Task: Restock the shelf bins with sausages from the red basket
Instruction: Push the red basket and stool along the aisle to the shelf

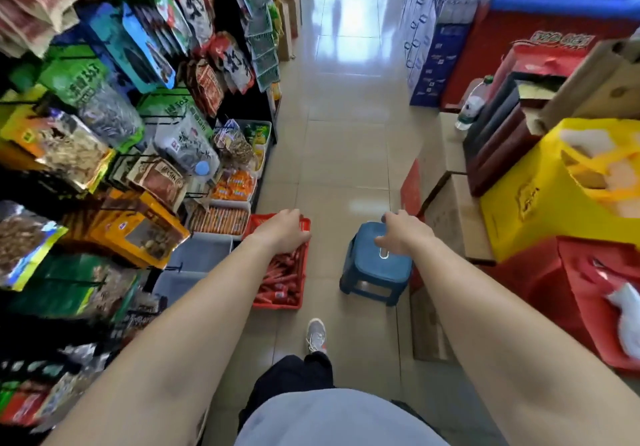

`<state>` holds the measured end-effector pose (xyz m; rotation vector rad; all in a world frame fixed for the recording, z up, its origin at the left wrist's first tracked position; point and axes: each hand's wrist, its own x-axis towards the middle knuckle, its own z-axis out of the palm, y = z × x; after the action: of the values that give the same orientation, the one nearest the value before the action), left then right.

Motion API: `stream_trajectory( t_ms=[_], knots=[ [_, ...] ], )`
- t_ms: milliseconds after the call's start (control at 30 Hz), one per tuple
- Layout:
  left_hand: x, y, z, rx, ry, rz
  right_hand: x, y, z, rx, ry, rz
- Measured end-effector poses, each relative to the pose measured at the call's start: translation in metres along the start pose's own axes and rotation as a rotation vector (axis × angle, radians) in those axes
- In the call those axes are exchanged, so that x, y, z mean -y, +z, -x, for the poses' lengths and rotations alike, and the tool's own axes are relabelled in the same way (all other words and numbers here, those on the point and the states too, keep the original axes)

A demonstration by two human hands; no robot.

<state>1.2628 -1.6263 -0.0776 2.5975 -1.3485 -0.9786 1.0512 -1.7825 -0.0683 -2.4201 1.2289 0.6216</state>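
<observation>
A red basket (pixel 300 302) stands on the floor tiles beside the shelf, with several red sausages (pixel 282 277) lying in it. My left hand (pixel 282 231) reaches out over the basket's far end, back of the hand up, fingers bent loosely downward, nothing visible in it. My right hand (pixel 405 234) hovers over a blue plastic stool (pixel 375 272), fingers relaxed and holding nothing. Low on the shelf, a white bin (pixel 218 218) holds rows of sausages. Two grey bins (pixel 201 251) below it look empty.
Hanging snack bags (pixel 104 127) crowd the shelf on the left. Cardboard boxes (pixel 446 224), a yellow bag (pixel 540 196) and red bags (pixel 588 289) line the right side. The tiled aisle (pixel 343 116) runs ahead between them. My foot (pixel 316 334) stands behind the basket.
</observation>
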Motion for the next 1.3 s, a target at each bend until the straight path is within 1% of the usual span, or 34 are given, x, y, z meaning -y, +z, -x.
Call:
stream_trajectory(
  t_ms=[67,167,367,567,667,733,867,967,1100,1233,1300],
  knots=[
    [0.003,-0.031,-0.042,0.021,0.003,0.009,0.014,-0.030,-0.036,0.007,0.004,-0.018],
    [0.009,-0.077,-0.098,0.003,0.014,-0.003,0.037,-0.071,-0.089,-0.037,-0.004,-0.049],
    [0.016,-0.145,-0.184,-0.006,0.008,0.055,0.066,-0.127,-0.186,-0.031,-0.048,-0.022],
    [0.033,-0.192,-0.261,-0.021,-0.026,0.074,0.083,-0.167,-0.301,0.044,-0.046,0.013],
    [0.055,-0.216,-0.312,-0.021,-0.091,0.134,0.106,-0.191,-0.376,0.068,-0.100,0.035],
    [0.069,-0.234,-0.346,-0.020,-0.163,0.194,0.125,-0.210,-0.428,0.068,-0.162,0.079],
    [0.092,-0.268,-0.403,-0.032,-0.313,0.235,0.172,-0.253,-0.523,0.077,-0.307,0.159],
    [0.104,-0.288,-0.428,-0.025,-0.411,0.320,0.209,-0.282,-0.570,0.113,-0.400,0.230],
    [0.115,-0.306,-0.439,-0.051,-0.513,0.358,0.249,-0.301,-0.599,0.128,-0.509,0.327],
    [0.122,-0.311,-0.433,-0.107,-0.540,0.378,0.278,-0.306,-0.605,0.104,-0.601,0.354],
    [0.122,-0.305,-0.422,-0.123,-0.556,0.392,0.288,-0.301,-0.603,0.118,-0.647,0.378]
  ],
)
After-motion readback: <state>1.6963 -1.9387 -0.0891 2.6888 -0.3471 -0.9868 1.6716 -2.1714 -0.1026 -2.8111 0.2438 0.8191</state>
